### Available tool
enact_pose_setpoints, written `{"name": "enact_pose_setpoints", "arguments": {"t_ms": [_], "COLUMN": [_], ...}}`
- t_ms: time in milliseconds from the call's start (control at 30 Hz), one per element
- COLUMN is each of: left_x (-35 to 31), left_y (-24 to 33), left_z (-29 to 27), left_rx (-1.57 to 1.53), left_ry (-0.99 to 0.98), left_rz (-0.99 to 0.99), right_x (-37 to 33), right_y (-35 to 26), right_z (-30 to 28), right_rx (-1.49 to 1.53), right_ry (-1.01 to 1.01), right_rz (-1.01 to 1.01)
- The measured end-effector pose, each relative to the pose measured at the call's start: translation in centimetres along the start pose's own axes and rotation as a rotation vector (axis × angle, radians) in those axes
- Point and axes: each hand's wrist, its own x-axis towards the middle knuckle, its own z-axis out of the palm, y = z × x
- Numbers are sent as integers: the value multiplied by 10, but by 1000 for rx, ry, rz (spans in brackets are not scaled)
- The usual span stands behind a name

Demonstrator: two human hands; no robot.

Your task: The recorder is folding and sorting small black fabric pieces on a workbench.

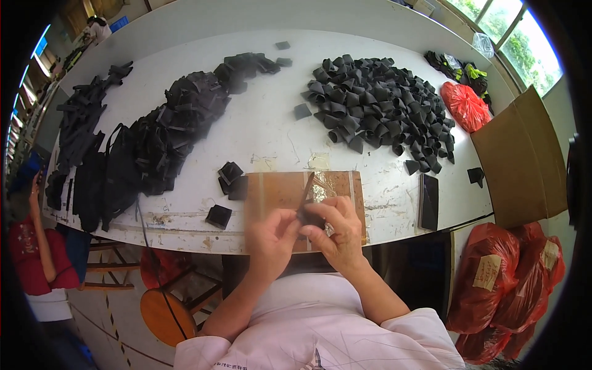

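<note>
Lower centre: right hand point(341, 233) pinches black piece point(312, 218); left hand point(271, 237) blurred, can't tell its grip. Likely mid-shaping; calls for steady hold.

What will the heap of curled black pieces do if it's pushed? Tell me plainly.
The heap would probably spread, since its pieces look loosely piled. Each one is likely light, being small and thin-walled. Their curved shape suggests they may rock or roll a little instead of sliding flat.
</note>
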Motion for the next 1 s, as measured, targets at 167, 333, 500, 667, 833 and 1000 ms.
{"name": "enact_pose_setpoints", "arguments": {"t_ms": [167,333,500,667,833,1000], "left_x": [-2,-2,-1,3,-4,-11], "left_y": [-20,-32,-19,-21,11,44], "left_z": [-2,1,11,-15,-11,17], "left_rx": [430,531,194,-910,-622,-461], "left_ry": [170,184,367,-39,-153,-43], "left_rz": [231,376,249,-250,-207,-135], "right_x": [6,4,-9,-8,6,9], "right_y": [-3,1,3,0,-5,-11], "right_z": [9,8,20,23,-1,-17], "right_rx": [42,-28,-213,5,1107,1596], "right_ry": [30,-54,-87,63,-279,-367], "right_rz": [-141,-224,-199,-73,700,806]}}
